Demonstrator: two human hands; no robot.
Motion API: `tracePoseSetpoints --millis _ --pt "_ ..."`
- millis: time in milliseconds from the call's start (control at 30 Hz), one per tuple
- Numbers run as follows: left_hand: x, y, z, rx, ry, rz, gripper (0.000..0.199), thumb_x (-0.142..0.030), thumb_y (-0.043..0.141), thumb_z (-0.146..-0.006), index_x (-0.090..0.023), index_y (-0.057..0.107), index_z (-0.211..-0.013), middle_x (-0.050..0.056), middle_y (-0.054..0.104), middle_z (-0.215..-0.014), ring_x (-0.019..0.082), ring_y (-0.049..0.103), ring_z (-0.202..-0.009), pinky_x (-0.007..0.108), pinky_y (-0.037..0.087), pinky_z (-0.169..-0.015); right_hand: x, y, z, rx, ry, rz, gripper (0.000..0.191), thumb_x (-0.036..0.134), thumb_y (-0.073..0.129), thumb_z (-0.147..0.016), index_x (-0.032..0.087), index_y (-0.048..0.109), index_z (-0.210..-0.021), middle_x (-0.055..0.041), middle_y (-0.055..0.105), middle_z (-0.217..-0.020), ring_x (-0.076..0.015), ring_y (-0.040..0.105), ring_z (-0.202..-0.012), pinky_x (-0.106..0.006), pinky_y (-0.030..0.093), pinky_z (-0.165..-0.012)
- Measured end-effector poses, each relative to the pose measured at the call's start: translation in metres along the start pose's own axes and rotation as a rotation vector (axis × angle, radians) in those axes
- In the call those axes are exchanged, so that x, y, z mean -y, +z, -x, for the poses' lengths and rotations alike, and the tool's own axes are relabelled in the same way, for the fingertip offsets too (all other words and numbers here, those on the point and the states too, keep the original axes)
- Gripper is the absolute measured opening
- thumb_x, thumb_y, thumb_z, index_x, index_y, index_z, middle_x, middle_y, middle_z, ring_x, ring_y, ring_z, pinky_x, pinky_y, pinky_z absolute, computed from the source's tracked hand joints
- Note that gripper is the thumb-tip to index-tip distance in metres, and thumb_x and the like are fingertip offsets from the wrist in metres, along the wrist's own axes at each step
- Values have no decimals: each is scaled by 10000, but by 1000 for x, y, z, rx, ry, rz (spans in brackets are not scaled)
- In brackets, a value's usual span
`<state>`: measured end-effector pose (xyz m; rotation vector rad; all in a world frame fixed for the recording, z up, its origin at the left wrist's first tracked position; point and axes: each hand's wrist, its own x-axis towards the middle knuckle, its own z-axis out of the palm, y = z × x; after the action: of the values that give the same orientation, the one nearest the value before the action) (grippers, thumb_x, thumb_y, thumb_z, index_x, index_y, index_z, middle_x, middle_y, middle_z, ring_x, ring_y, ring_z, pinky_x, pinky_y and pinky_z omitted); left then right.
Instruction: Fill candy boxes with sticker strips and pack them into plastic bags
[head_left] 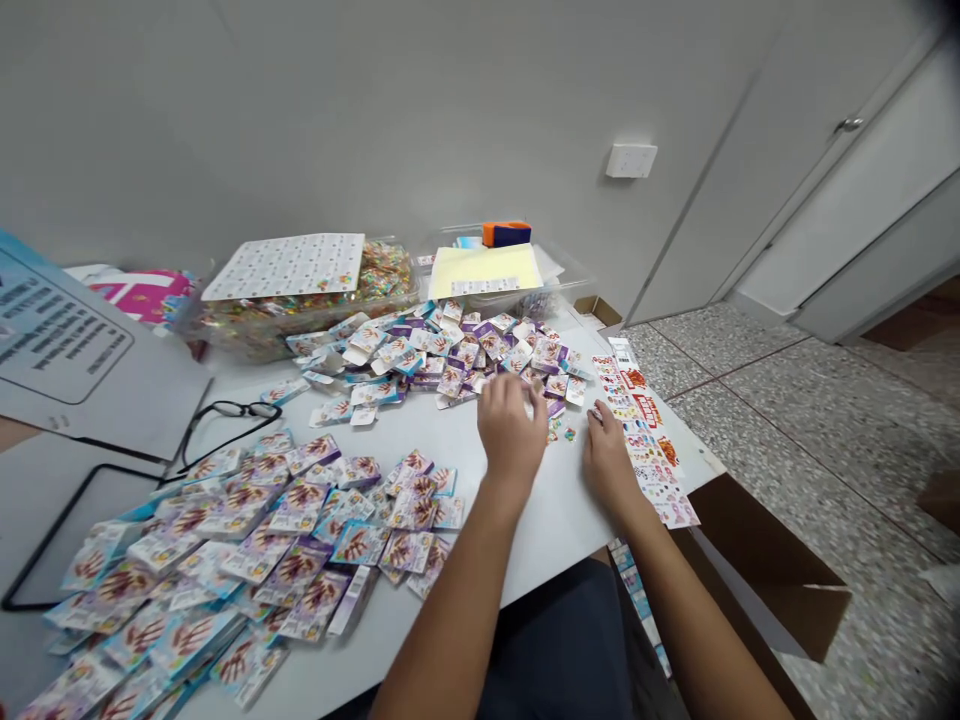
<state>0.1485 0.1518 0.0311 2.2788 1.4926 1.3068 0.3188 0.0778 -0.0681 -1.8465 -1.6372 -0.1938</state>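
Observation:
My left hand (513,432) is at the near edge of a heap of small printed cardboard boxes (454,375), several with flaps standing up. Its fingers are curled, and what they hold, if anything, is hidden. To its right, my right hand (607,455) is closed low over the white table, with its fingertips together on something small that I cannot make out. Tiny colourful pieces (570,435) lie on the table between the hands. Beside my right hand is a printed sticker sheet (652,450).
A large pile of printed boxes (300,500) covers the left front. Behind stand clear plastic bins, one of colourful small packets (386,270), another under yellow paper (484,270). Eyeglasses (244,409) lie at left. An open cardboard carton (772,570) is below the table's right edge.

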Motion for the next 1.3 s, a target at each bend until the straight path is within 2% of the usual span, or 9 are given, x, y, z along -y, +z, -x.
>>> tracePoseSetpoints --millis 167,367,467,600,767,833,933,1067,1300 --pt "2 -46 105 114 200 149 222 -16 519 -845 -168 578 -994 94 715 -1015 246 668 -997 409 476 -918 15 4 4 144 -65 14 258 301 570 -955 129 714 -1082 -212 599 -1353 -360 548 -1126 -569 496 -984" --pt "16 -46 169 332 113 324 329 -6 519 -776 -189 581 -1043 112 702 -1137 278 648 -1143 459 456 -965 24 3 0 126 -11 -33 292 234 468 -988 156 746 -944 -194 673 -1137 -330 555 -1016 -524 488 -932" --pt "19 -40 170 475 78 293 444 8 501 -771 -176 573 -1168 156 625 -1354 325 528 -1337 526 405 -1045 27 -1 -1 61 39 -93 322 250 447 -998 156 753 -969 -167 678 -1033 -290 592 -952 -471 506 -892" --pt "17 -39 158 559 -103 324 522 -29 516 -809 -169 521 -1311 176 558 -1441 322 493 -1334 527 403 -1070 38 -20 19 14 143 -285 350 329 463 -1014 167 721 -1186 -54 644 -810 -190 598 -721 -339 530 -702" --pt "19 -43 149 602 -410 553 305 -387 643 -905 -188 579 -1127 79 676 -1010 250 618 -949 386 492 -874 71 -50 65 -33 609 -1001 378 411 671 -929 233 646 -1262 18 609 -752 -129 543 -578 -277 488 -579" --pt "21 -47 146 655 -584 701 302 -461 665 -885 -198 557 -986 3 629 -806 185 591 -744 295 471 -717 87 -60 78 -25 675 -1212 331 416 706 -904 247 643 -1181 7 629 -789 -125 554 -568 -272 486 -563" --pt "25 -59 138 744 -693 859 326 -420 744 -809 -198 541 -933 -34 608 -754 145 554 -673 240 418 -634 109 -74 86 95 653 -1285 270 416 731 -889 237 657 -1077 -38 675 -904 -136 598 -619 -264 495 -568" --pt "27 -86 124 888 -534 718 336 -435 788 -768 -195 575 -867 -16 656 -790 160 566 -719 238 385 -635 122 -90 75 157 608 -1091 227 374 719 -914 251 649 -1092 -29 683 -960 -124 604 -673 -239 509 -620" --pt "33 -110 118 1007 -374 532 297 -490 702 -856 -222 601 -933 -5 647 -816 205 585 -773 263 357 -664 122 -98 51 566 229 -705 162 284 625 -955 245 667 -1107 -19 664 -925 -169 615 -817 -279 509 -762"
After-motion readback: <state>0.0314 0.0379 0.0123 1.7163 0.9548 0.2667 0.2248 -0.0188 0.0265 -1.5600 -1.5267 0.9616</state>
